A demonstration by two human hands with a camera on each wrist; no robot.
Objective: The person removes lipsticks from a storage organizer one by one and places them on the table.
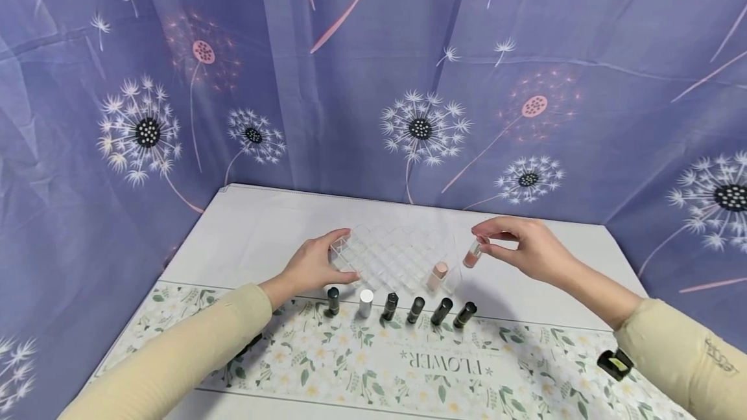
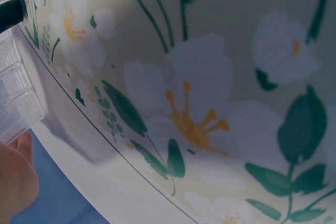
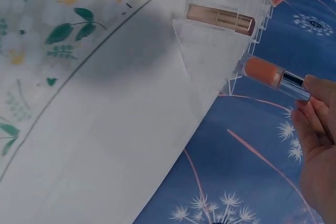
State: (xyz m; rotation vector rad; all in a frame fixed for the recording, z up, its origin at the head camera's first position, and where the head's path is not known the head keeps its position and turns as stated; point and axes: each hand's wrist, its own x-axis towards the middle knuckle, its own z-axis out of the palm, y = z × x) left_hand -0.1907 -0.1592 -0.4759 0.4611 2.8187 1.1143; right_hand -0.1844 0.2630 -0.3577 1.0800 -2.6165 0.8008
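Note:
A clear plastic lipstick organizer (image 1: 388,258) with a grid of compartments stands on the table. My left hand (image 1: 315,261) grips its left end, thumb at the front corner and fingers at the back. My right hand (image 1: 525,248) pinches a lip gloss tube (image 3: 265,72) by its upper end, between thumb and fingertips. The tube is clear with orange-pink gloss inside, and it hangs tilted by the organizer's right end. One rose-gold lipstick (image 1: 438,275) stands in a front compartment near the right end. In the left wrist view, only part of the left hand (image 2: 16,179) shows.
Several lipsticks stand in a row before the organizer, among them a silver one (image 1: 366,303) and a black one (image 1: 390,306). A small black object (image 1: 615,364) lies by the right sleeve. A flowered runner (image 1: 327,368) crosses the white table; a blue curtain (image 1: 350,96) hangs behind.

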